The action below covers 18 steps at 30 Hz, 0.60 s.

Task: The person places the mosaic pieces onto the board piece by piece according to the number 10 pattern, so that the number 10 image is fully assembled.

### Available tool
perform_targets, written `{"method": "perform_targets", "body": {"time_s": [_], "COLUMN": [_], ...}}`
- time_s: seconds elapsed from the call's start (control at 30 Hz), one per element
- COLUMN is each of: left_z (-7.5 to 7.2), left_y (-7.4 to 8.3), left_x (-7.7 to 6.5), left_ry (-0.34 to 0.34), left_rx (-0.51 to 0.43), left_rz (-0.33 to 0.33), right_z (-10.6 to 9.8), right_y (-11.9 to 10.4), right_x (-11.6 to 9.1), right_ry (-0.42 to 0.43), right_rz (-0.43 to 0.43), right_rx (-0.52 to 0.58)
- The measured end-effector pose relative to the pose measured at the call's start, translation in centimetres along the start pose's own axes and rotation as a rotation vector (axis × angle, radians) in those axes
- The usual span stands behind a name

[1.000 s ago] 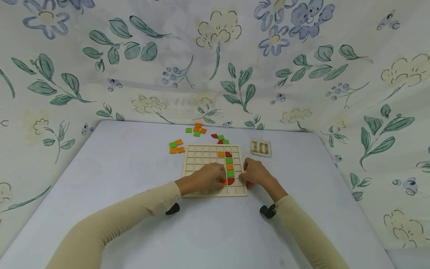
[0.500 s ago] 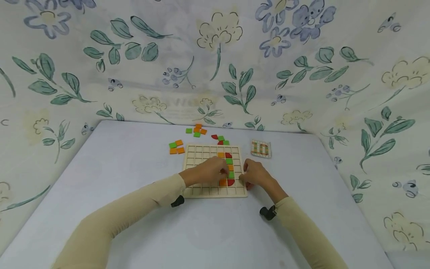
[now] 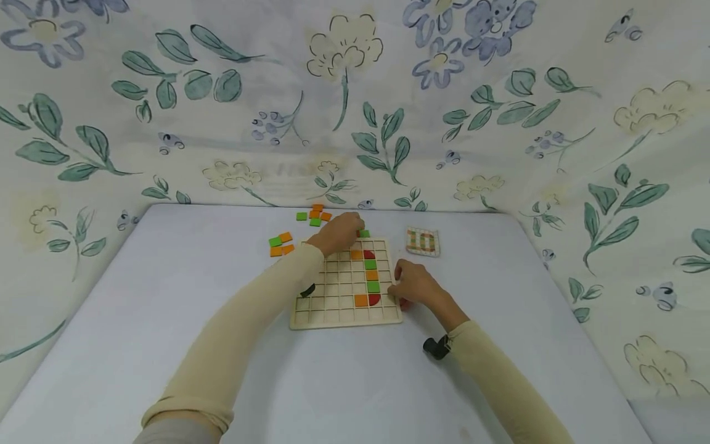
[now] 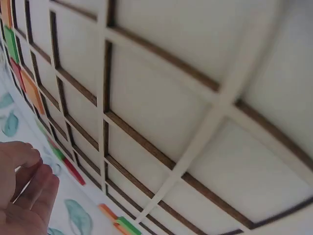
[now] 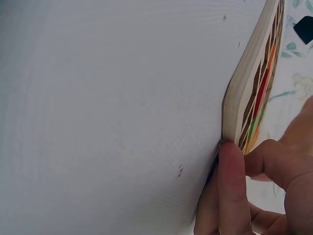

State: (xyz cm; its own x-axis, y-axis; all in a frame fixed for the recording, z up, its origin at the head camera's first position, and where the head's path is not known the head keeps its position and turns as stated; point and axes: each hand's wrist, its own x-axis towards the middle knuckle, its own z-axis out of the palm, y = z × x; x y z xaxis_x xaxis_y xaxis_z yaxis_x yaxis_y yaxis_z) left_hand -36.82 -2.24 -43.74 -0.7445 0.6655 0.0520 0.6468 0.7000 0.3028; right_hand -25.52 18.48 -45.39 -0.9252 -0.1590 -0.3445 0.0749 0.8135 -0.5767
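Observation:
A wooden grid board [image 3: 327, 316] lies on the table. On its right part, orange tiles [image 3: 361, 300], green tiles [image 3: 373, 287] and red quarter-round tiles [image 3: 374, 300] form a bracket-like line. My left hand [image 3: 341, 233] is over the board's far edge, beside a loose green tile [image 3: 364, 234]. In the left wrist view its thumb and bent fingers [image 4: 46, 188] stand close together, with nothing seen between them. A red piece [image 4: 73, 171] lies beyond the fingertips. My right hand [image 3: 416, 283] holds the board's right edge; in the right wrist view one finger [image 5: 231, 176] presses the board's side [image 5: 234, 105].
Loose orange and green tiles [image 3: 276, 251] lie left of the board, and another cluster [image 3: 315, 216] lies near the table's far edge. A small pattern card [image 3: 423, 242] lies to the right behind the board. A floral cloth [image 3: 355, 123] hangs behind the white table [image 3: 344, 382].
My left hand has left the lower orange tile, which now lies in its cell, and has moved away to the loose tiles behind the board. My right hand stays at the board's edge.

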Motion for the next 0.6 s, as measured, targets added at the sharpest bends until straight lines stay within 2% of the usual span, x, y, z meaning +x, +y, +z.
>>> {"method": "perform_targets", "body": {"time_s": [0.1,0.2,0.37,0.6], "left_z": [0.2,0.3,0.5,0.6], "left_y": [-1.0,-2.0,-2.8,-2.9], "left_x": [0.7,0.6,0.2,-0.1], "left_ry": [-0.018,-0.04,-0.056,-0.082], "left_rx": [0.078,0.155,0.172,0.188], "left_rz": [-0.031,-0.005,0.037,-0.028], "right_z": [-0.1,-0.1,0.0,0.0], "right_y": [0.0,-0.2,-0.4,-0.3], "right_x": [0.2,0.3,0.3,0.2], "right_ry": [0.002,0.002,0.004,0.008], "right_rz": [0.0,-0.002,0.002,0.014], "right_rx": [-0.003,-0.005,-0.013,-0.026]}}
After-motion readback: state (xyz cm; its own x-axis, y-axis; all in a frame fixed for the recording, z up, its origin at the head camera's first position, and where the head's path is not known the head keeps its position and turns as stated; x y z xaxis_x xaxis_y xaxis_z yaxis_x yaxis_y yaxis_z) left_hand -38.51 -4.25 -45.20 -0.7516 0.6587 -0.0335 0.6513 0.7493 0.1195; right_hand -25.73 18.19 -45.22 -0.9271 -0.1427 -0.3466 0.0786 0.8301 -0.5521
